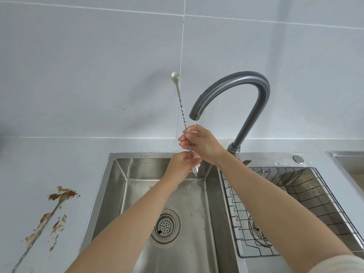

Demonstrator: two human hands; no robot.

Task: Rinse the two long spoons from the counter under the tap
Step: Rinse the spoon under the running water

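Note:
A long twisted-handle spoon point(180, 100) stands nearly upright over the left sink basin, its bowl up near the wall tiles. My right hand point(201, 143) grips its shaft just under the grey curved tap point(236, 83). My left hand point(182, 161) holds the lower end below that. A thin stream of water runs from the spout over my fingers and drips into the basin. A second long spoon point(42, 225) lies on the counter at the left in a brown sauce smear.
The left steel basin point(116, 186) has a round drain strainer point(165, 225). The right basin holds a black wire rack point(291, 203). Brown stains point(59, 225) spot the grey counter on the left. A further steel basin edge point(346, 164) shows at far right.

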